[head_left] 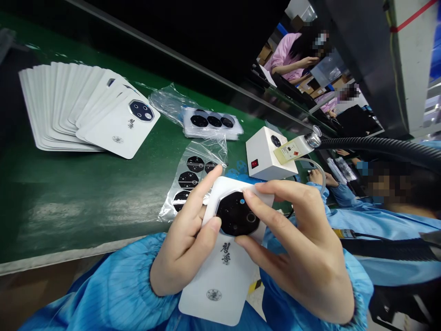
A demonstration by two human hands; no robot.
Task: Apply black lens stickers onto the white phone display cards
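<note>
My left hand (188,243) grips the edge of a white phone back cover (220,276), its thumb beside the dark camera area. The cover is tilted, with black lettering and a round emblem below. Over its camera area lies a black octagonal camera lens plate (232,225) with small holes and a blue dot. Finger and thumb of my right hand (296,243) pinch this plate at its edges. Whether the plate lies flush on the cover I cannot tell. Beyond my hands, a clear plastic bag (172,202) holds several more black octagonal plates.
A fanned pile of white covers (62,105) lies on the green bench (113,193). Behind the bag sits a stack of plates in clear film (210,128). A white box with a red switch (265,151) and a pump bottle (296,148) stand right. Co-workers (389,216) sit beyond.
</note>
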